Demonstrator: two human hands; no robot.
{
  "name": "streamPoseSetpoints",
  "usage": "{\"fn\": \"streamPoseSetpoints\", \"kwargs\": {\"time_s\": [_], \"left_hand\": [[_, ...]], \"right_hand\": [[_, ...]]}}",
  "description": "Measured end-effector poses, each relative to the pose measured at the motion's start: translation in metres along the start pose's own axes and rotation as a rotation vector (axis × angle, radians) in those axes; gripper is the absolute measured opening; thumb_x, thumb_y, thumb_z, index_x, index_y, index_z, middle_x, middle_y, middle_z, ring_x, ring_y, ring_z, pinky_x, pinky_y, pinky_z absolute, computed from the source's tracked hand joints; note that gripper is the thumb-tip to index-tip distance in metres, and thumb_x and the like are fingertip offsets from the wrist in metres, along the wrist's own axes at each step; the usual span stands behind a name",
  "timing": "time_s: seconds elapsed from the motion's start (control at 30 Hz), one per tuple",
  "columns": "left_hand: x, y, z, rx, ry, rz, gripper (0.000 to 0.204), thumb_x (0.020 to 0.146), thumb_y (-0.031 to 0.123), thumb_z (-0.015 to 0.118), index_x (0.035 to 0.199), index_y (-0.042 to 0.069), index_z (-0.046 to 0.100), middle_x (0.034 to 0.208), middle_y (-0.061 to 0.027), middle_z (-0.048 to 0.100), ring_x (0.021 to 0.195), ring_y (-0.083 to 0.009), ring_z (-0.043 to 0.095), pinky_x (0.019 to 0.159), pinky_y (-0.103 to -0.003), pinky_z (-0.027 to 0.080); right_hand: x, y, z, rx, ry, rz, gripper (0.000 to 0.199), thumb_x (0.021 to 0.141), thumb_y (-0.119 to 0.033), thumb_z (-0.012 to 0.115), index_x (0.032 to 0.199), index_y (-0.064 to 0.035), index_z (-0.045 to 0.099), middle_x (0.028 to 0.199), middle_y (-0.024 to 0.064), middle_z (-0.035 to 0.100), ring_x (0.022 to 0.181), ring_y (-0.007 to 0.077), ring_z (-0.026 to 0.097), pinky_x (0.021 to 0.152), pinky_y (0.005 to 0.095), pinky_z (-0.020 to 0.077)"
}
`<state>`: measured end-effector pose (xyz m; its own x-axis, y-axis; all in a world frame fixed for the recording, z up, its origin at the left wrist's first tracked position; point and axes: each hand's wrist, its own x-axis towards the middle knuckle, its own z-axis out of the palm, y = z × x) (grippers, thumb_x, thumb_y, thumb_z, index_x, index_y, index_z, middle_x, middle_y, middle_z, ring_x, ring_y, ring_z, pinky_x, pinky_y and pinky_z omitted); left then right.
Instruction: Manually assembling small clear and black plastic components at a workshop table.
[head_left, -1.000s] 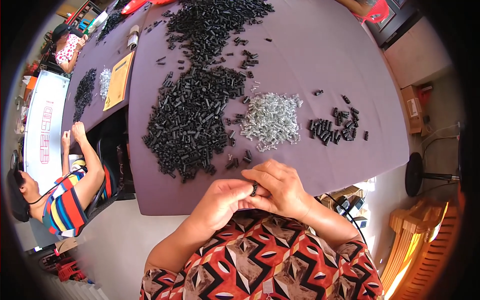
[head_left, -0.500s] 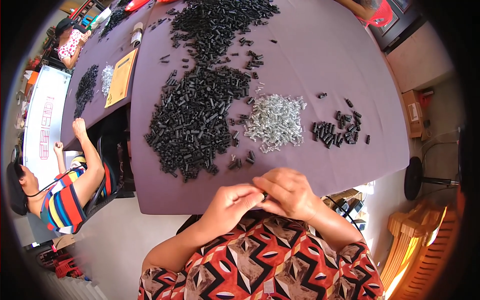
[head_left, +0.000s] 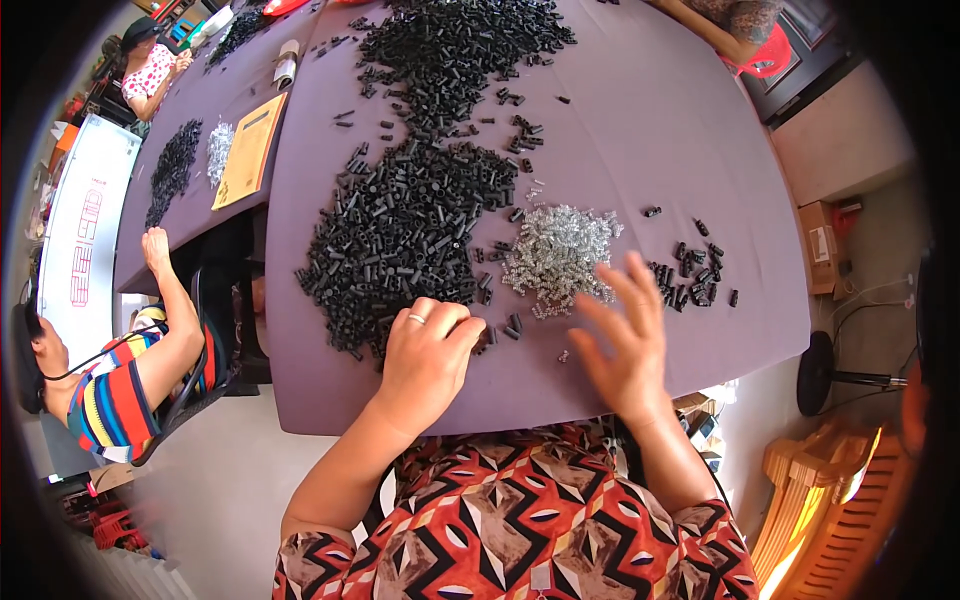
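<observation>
My left hand (head_left: 425, 355) rests at the near edge of a big pile of small black plastic tubes (head_left: 390, 235). Its fingers are curled and closed, a ring on one of them, and the fingertips are partly hidden, so what they hold cannot be made out. A couple of loose black tubes (head_left: 513, 325) lie just right of it. My right hand (head_left: 632, 345), slightly blurred, is raised with spread fingers and nothing visible in it. Beyond its fingertips is a heap of small silvery coil springs (head_left: 560, 255). Further right lies a smaller group of black pieces (head_left: 690, 275).
A purple cloth covers the table (head_left: 690, 130). Another heap of black tubes (head_left: 470, 50) spreads at the far side. To the left, a person in a striped top (head_left: 120, 400) sits by a second table with a yellow envelope (head_left: 250, 150). A fan (head_left: 815, 375) stands at the right.
My hands were together near the table's front edge, holding something small. They have parted: the left moved forward to the black pile, the right moved right and opened near the springs.
</observation>
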<state>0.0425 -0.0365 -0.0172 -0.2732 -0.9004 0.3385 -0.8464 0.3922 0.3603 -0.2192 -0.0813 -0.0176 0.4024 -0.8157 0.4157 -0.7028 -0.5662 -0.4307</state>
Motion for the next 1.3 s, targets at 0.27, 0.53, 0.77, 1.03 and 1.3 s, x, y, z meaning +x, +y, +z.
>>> {"fn": "streamPoseSetpoints", "kwargs": {"time_s": [0.27,0.53,0.77,1.03,1.3], "left_hand": [[0.002,-0.001,0.003,0.065,-0.054,-0.061,0.012,0.084,0.012,0.076,0.093,0.01,0.069,0.098,-0.0031,0.064,0.093,-0.0263,0.059,0.081,-0.04,0.046],[0.0,0.002,0.002,0.082,0.026,-0.05,0.016,0.085,0.011,0.074,0.099,0.008,0.067,0.099,-0.0055,0.063,0.094,-0.0275,0.058,0.084,-0.041,0.045],[0.008,0.006,0.0,0.141,-0.041,-0.088,0.021,0.084,0.013,0.075,0.103,0.008,0.068,0.104,-0.0061,0.062,0.098,-0.0279,0.058,0.085,-0.041,0.045],[0.023,0.001,0.003,0.159,-0.042,-0.029,0.017,0.085,0.013,0.075,0.1,0.011,0.07,0.1,-0.0047,0.06,0.096,-0.027,0.056,0.084,-0.04,0.044],[0.027,0.008,-0.007,0.064,0.044,-0.026,0.009,0.088,0.007,0.072,0.094,0.007,0.066,0.097,-0.0077,0.063,0.09,-0.03,0.06,0.08,-0.042,0.047]], "right_hand": [[0.014,-0.026,0.02,0.186,-0.094,-0.069,0.033,0.077,-0.01,0.082,0.108,-0.0066,0.074,0.142,0.0121,0.058,0.147,0.0412,0.039,0.116,0.0571,0.0367],[0.008,-0.023,0.018,0.21,-0.005,-0.087,0.03,0.076,-0.006,0.081,0.105,-0.0062,0.074,0.134,0.0107,0.064,0.14,0.0404,0.047,0.109,0.0523,0.044],[0.005,-0.024,0.017,0.231,-0.007,-0.1,0.03,0.075,-0.006,0.081,0.104,-0.0063,0.073,0.132,0.01,0.065,0.138,0.0395,0.049,0.108,0.0509,0.0453],[-0.002,-0.016,0.014,0.238,-0.001,-0.063,0.03,0.075,-0.007,0.082,0.104,-0.0072,0.073,0.132,0.0092,0.064,0.138,0.0393,0.049,0.108,0.0512,0.0447],[0.003,-0.021,0.007,0.253,0.04,-0.061,0.031,0.077,-0.006,0.081,0.107,-0.0071,0.073,0.126,0.01,0.067,0.128,0.0361,0.056,0.102,0.0472,0.0494]]}}
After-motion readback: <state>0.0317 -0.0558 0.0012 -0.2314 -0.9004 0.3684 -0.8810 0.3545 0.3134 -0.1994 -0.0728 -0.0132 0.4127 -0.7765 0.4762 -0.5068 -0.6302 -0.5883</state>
